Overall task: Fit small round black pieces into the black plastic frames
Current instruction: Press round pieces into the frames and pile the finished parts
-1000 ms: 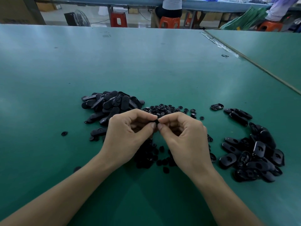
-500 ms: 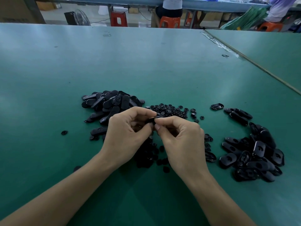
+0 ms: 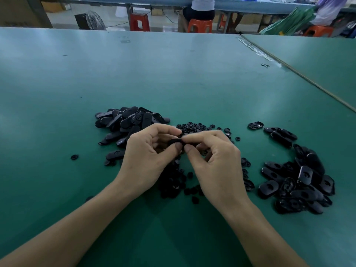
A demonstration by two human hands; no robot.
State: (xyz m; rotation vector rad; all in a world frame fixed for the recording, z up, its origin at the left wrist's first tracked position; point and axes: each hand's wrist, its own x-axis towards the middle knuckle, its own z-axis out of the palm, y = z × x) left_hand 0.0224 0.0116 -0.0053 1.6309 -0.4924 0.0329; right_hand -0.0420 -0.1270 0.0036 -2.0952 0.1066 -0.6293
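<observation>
My left hand (image 3: 146,157) and my right hand (image 3: 215,160) meet over the middle of the green table (image 3: 173,74). Between their fingertips sits one black plastic frame (image 3: 175,141), pinched by thumb and forefinger of both hands. Whether a round piece sits in it is hidden by my fingers. Small round black pieces (image 3: 194,128) lie scattered just behind my hands, and more (image 3: 173,182) lie under my wrists. A heap of black frames (image 3: 125,124) lies to the left, another heap (image 3: 296,182) to the right.
A single frame (image 3: 255,125) lies apart behind the right heap, and a stray round piece (image 3: 74,157) lies far left. A seam (image 3: 289,68) joins a second table at the right. Stools (image 3: 200,26) and seated people are beyond the far edge.
Both hands have shifted slightly left and turned the frame between the fingertips, so more of it shows now. The heaps have not moved.
</observation>
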